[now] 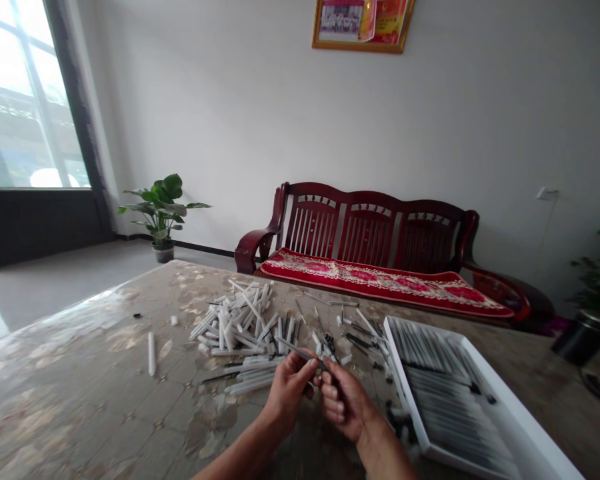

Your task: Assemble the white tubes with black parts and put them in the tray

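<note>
My left hand (pixel 291 385) and my right hand (pixel 344 400) meet over the table, fingers closed on one slim, dark, pen-like stick (pixel 295 349). Its thin end points up and to the left; my fingers hide the rest. Just beyond and left of my hands lies a loose pile of whitish plastic tubes (pixel 235 323). Several more tubes (pixel 253 377) lie side by side close to my left hand. Small black pieces (pixel 330 343) and dark thin sticks (pixel 359 341) are scattered past my right hand.
To the right stands a white box (pixel 523 417) with rows of grey, dark-tipped sticks (pixel 453 407). A single tube (pixel 151 353) and a black piece (pixel 137 315) lie on the patterned table (pixel 100 380). A red wooden bench (pixel 365 220) and potted plant (pixel 163 213) stand beyond.
</note>
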### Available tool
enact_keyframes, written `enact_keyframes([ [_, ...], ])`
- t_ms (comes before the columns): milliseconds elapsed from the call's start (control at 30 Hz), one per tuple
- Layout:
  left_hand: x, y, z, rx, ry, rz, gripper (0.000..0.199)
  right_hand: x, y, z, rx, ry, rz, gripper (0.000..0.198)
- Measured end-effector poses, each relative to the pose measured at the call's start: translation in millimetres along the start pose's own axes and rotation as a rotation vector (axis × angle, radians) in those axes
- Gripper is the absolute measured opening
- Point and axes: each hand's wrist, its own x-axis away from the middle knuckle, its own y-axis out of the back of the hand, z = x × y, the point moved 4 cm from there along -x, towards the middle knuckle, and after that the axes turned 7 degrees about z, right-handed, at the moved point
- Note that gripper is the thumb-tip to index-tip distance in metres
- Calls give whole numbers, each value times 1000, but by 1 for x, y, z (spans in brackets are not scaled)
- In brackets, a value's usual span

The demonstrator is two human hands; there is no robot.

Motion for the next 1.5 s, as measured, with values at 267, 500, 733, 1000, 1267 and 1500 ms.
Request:
enact_keyframes([
  [267,4,-1,-6,-71,12,-69,46,-2,-2,-1,93,58,-49,46],
  [500,4,8,-16,-51,-29,-182,52,-8,12,5,295,230,-201,47],
  [733,1,15,-24,-154,-135,-220,52,18,47,51,1206,732,-705,21],
  [1000,3,7,-7,-267,-127,-43,42,15,48,46,1857,588,-725,47],
  [1267,4,8,-8,-412,-83,9,39,16,52,47,1871,471,-807,29],
  [1500,-2,18,-18,-312,-171,-143,45,9,39,45,1026,822,-545,21],
])
